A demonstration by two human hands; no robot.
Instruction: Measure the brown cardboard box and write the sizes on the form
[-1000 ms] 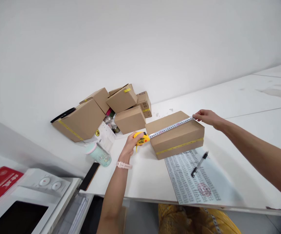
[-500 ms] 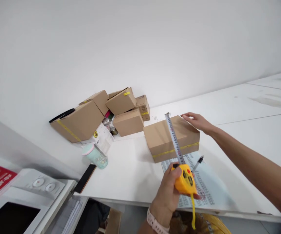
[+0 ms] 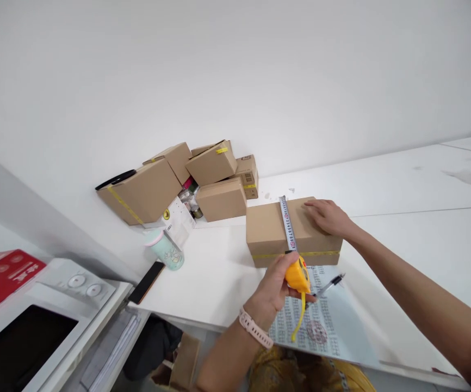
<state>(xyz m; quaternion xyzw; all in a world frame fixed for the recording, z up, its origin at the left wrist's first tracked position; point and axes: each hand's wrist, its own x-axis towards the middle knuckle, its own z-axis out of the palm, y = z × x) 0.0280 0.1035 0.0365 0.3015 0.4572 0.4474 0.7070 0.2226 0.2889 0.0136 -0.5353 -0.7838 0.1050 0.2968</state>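
Observation:
My left hand point(image 3: 271, 286) grips a yellow tape measure point(image 3: 299, 275), its yellow wrist strap hanging down. The metal blade point(image 3: 286, 222) is drawn out across the top of a closed cardboard box point(image 3: 260, 224), its end near the far edge. A pen point(image 3: 333, 281) sticks out to the right from under my left hand; whether my fingers hold it I cannot tell. Fingers laid flat, my right hand point(image 3: 330, 215) rests on the right part of the box top. Beneath the tape measure and partly under the box lies a printed sheet point(image 3: 319, 329).
Several cardboard boxes point(image 3: 146, 188) are piled against the wall at the left back. A mint-green tumbler point(image 3: 167, 251) and a black phone-like slab point(image 3: 147, 283) are at the table's left. Lower left stands a white microwave point(image 3: 62, 294) with a red box point(image 3: 5, 277) on it.
My left hand has brought the tape measure up to the box's near edge, and the blade now lies lower along its top. My right hand has moved from the far corner onto the top.

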